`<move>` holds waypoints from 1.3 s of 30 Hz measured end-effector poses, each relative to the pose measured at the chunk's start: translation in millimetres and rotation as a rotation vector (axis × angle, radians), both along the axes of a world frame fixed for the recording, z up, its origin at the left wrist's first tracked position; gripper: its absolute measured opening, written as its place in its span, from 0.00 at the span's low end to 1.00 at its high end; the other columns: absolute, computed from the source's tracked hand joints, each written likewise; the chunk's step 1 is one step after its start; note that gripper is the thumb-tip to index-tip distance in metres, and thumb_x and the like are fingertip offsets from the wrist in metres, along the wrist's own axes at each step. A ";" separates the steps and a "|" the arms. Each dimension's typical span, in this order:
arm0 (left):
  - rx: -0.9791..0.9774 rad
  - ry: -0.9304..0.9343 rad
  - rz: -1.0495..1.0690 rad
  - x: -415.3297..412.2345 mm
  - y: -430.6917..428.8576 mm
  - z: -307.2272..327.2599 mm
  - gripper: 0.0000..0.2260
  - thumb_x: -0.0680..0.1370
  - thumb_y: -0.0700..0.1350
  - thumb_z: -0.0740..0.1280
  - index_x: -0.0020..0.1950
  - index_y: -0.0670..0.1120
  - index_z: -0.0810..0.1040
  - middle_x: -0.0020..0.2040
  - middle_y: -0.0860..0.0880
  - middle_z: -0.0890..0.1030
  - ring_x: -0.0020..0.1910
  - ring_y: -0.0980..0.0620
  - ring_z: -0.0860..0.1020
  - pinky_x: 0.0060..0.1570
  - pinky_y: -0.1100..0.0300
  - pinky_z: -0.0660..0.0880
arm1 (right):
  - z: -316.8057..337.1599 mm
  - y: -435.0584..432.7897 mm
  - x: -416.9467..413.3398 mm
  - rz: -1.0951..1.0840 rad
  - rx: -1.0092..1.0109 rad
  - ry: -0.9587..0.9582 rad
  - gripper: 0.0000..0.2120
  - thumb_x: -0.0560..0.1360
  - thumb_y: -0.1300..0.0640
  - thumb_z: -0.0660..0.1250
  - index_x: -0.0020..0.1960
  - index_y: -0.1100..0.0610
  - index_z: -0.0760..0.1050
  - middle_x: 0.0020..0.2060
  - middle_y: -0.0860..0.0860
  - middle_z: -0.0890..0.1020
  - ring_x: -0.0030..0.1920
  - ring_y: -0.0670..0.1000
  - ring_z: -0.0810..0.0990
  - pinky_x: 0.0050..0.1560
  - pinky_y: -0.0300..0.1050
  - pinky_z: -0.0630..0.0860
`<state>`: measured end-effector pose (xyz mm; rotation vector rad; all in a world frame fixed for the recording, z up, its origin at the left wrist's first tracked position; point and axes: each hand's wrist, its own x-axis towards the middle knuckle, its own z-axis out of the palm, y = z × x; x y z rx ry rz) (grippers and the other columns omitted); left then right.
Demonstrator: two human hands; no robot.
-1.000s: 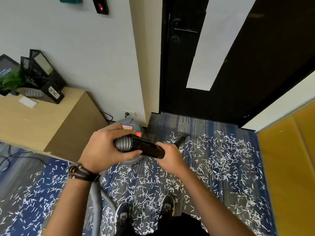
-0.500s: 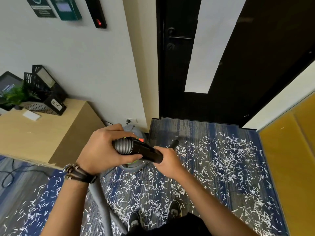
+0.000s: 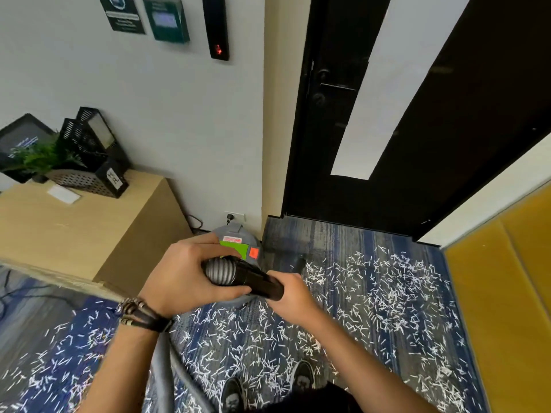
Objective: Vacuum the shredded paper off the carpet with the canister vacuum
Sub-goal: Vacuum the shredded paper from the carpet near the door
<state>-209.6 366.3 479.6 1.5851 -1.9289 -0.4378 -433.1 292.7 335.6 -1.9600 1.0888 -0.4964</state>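
White shredded paper (image 3: 378,296) lies scattered over the blue and grey carpet (image 3: 334,236). The grey canister vacuum (image 3: 238,242) sits by the wall corner, plugged into an outlet. My left hand (image 3: 179,275) grips the ribbed grey hose (image 3: 219,271) where it joins the black wand (image 3: 256,281). My right hand (image 3: 293,296) grips the wand further down. The wand's black nozzle tip (image 3: 299,262) shows past my right hand, near the carpet at the edge of the paper. More hose (image 3: 162,368) hangs under my left arm.
A wooden cabinet (image 3: 89,234) with black file trays and a plant stands at the left. A black door (image 3: 372,144) is straight ahead, a yellow panel (image 3: 507,308) at the right. My two shoes (image 3: 304,380) stand on the littered carpet. Cables lie at the far left.
My head has tilted up, so more of the wall and door shows. Both hands keep their hold on the hose and wand; the nozzle tip has shifted slightly toward the door.
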 end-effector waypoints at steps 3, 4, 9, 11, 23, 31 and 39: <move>0.001 0.021 -0.001 3.8 8.7 -2.2 0.20 0.65 0.65 0.79 0.52 0.57 0.88 0.46 0.72 0.76 0.43 0.70 0.77 0.45 0.76 0.68 | -2.6 7.5 4.2 -0.022 0.032 0.011 0.18 0.72 0.63 0.73 0.36 0.42 0.71 0.29 0.38 0.76 0.30 0.40 0.73 0.32 0.36 0.65; 0.001 0.028 0.003 7.4 12.5 -3.0 0.20 0.65 0.65 0.79 0.52 0.58 0.87 0.46 0.72 0.76 0.43 0.71 0.77 0.45 0.76 0.68 | -2.5 10.7 8.0 -0.025 0.044 0.018 0.17 0.72 0.63 0.72 0.37 0.43 0.72 0.29 0.38 0.76 0.30 0.40 0.73 0.32 0.37 0.65; -0.018 0.028 -0.023 26.7 22.0 5.1 0.19 0.65 0.63 0.80 0.53 0.59 0.87 0.48 0.75 0.74 0.44 0.74 0.75 0.46 0.77 0.68 | -0.4 26.7 33.2 -0.063 0.060 -0.025 0.19 0.72 0.64 0.73 0.36 0.41 0.72 0.29 0.39 0.75 0.31 0.40 0.72 0.32 0.36 0.63; -0.023 0.027 -0.056 36.7 24.1 8.9 0.19 0.65 0.60 0.83 0.53 0.58 0.87 0.48 0.74 0.75 0.44 0.72 0.76 0.45 0.75 0.70 | 0.8 34.1 43.2 -0.068 0.070 -0.029 0.16 0.72 0.66 0.72 0.38 0.46 0.75 0.29 0.42 0.75 0.31 0.40 0.72 0.32 0.35 0.63; -0.090 -0.002 -0.106 67.5 31.0 19.4 0.20 0.67 0.64 0.80 0.55 0.59 0.86 0.44 0.61 0.76 0.40 0.58 0.79 0.40 0.55 0.78 | 14.8 50.7 66.3 -0.141 0.102 -0.046 0.10 0.72 0.64 0.73 0.44 0.50 0.78 0.34 0.46 0.78 0.33 0.40 0.74 0.36 0.39 0.70; -0.093 -0.003 -0.193 79.6 26.7 23.9 0.20 0.65 0.63 0.81 0.54 0.61 0.86 0.43 0.58 0.77 0.39 0.57 0.80 0.40 0.52 0.79 | 5.4 71.5 85.7 -0.213 0.117 -0.067 0.08 0.72 0.62 0.73 0.50 0.55 0.80 0.38 0.55 0.82 0.39 0.56 0.80 0.37 0.45 0.71; -0.096 -0.018 -0.288 84.0 31.9 37.4 0.20 0.66 0.64 0.81 0.55 0.60 0.87 0.44 0.59 0.78 0.40 0.59 0.80 0.41 0.54 0.80 | 8.6 100.7 91.7 -0.330 0.165 -0.168 0.09 0.73 0.62 0.74 0.50 0.53 0.81 0.37 0.48 0.82 0.37 0.41 0.76 0.39 0.40 0.72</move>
